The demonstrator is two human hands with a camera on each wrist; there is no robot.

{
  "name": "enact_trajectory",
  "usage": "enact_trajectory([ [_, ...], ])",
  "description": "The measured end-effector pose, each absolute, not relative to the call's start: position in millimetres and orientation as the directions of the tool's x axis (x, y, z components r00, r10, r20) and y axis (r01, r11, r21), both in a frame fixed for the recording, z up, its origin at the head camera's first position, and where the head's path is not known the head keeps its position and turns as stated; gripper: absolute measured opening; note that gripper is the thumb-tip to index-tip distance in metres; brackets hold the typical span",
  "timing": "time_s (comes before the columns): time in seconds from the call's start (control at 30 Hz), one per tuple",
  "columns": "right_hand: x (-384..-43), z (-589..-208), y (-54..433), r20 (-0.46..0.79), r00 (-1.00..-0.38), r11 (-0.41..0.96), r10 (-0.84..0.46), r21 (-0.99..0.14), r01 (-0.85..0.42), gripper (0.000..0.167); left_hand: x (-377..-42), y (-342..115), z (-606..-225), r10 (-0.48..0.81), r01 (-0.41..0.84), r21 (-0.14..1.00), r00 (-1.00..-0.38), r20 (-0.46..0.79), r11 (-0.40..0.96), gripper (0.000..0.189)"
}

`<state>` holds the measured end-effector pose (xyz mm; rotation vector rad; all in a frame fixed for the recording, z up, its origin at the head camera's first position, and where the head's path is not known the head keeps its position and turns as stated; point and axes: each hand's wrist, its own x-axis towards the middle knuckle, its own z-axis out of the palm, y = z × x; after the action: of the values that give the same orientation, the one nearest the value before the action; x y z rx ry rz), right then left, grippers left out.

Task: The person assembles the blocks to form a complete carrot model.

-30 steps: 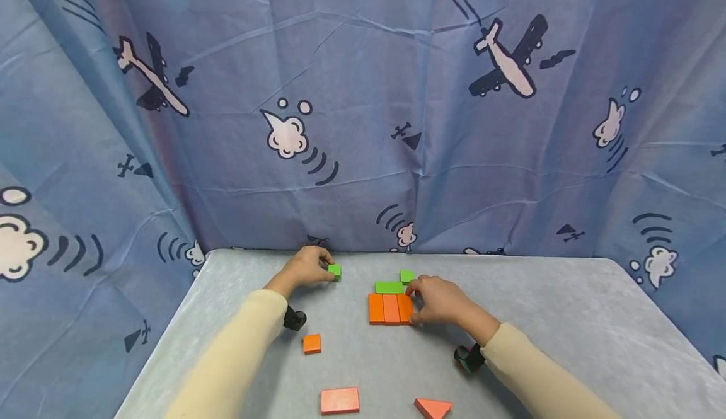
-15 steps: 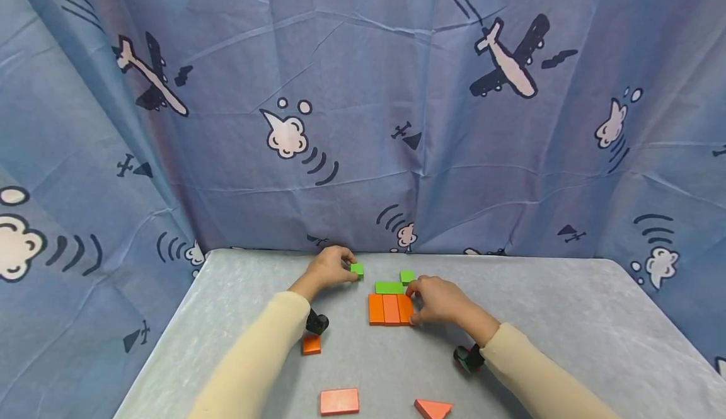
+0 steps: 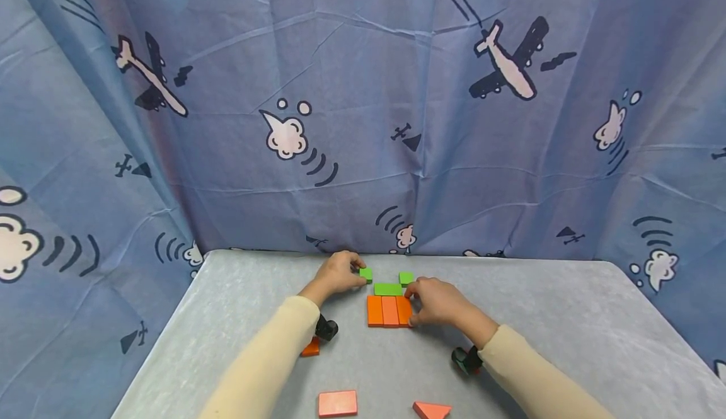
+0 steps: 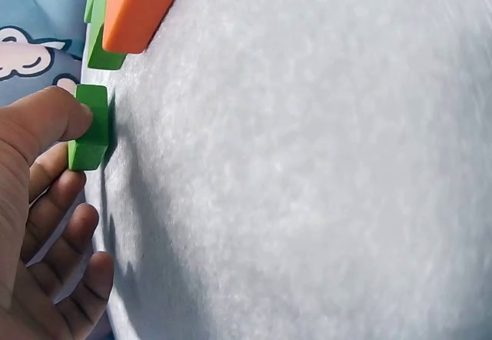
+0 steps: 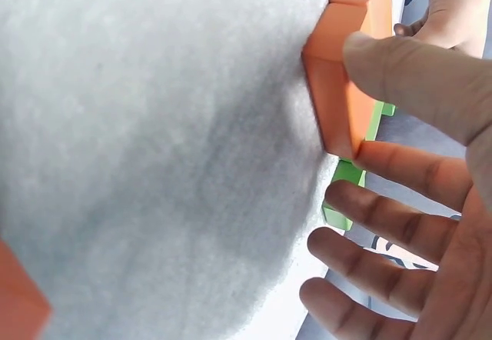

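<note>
My left hand (image 3: 336, 275) pinches a small green block (image 3: 365, 275) between thumb and forefinger, its other fingers loosely spread below in the left wrist view. That block sits just beyond the left end of a longer green block (image 3: 388, 289). Three orange blocks (image 3: 375, 311) lie side by side against the longer green one, on its near side. My right hand (image 3: 441, 300) grips the rightmost orange block (image 5: 338, 105), thumb on its near end and forefinger at its far end. Another small green block (image 3: 406, 278) rests by the longer green block's right end, close to my right fingertips.
A small orange block (image 3: 310, 348) lies partly hidden behind the left wrist camera. Nearer the front are a salmon rectangular block (image 3: 337, 403) and a salmon triangular block (image 3: 432, 410). A blue airplane-print curtain (image 3: 363, 154) hangs behind the grey table (image 3: 544, 318).
My left hand has carried the small green block rightward to the left end of the longer green block. The right hand stays at the orange blocks.
</note>
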<state>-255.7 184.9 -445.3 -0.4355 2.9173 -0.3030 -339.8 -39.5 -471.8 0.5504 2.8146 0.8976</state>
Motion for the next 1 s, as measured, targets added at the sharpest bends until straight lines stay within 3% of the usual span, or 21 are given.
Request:
enact_trajectory([
  [1.0, -255.1, -443.2, 185.8, -0.140, -0.937, 0.931, -0.319, -0.231, -0.283, 0.044, -338.1, -33.9, -472.3, 0.412, 0.317, 0.568, -0.910, -0.042, 0.760, 0.029],
])
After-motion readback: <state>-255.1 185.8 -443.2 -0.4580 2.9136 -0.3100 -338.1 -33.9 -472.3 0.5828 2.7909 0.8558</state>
